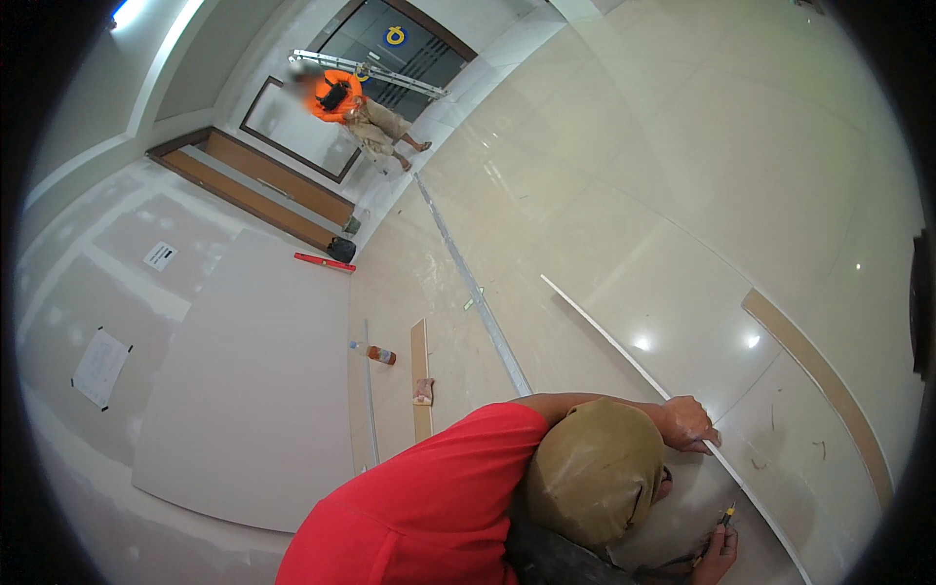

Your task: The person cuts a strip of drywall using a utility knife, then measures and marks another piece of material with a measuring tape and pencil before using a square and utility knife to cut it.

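Note:
Neither my left hand nor my right hand shows in the head view. Close in front, a co-worker in a red shirt (pixel 419 497) and an olive cap (pixel 593 473) bends low over the floor. One hand of the co-worker (pixel 688 424) presses on a long, thin white strip (pixel 609 339) that runs diagonally across the tiles. The co-worker's other hand (pixel 720 558), at the lower edge, holds a yellow and black utility knife (pixel 727 517) beside the strip. My own hands touch nothing that can be seen.
A grey metal channel (pixel 468 278), brown board strips (pixel 829 375) and a bottle (pixel 380 355) lie on glossy tiles. A large panel (pixel 253 390) covers the left wall, near a red level (pixel 325 262). Farther back, a person in an orange vest (pixel 336 96) stands by a ladder (pixel 390 78).

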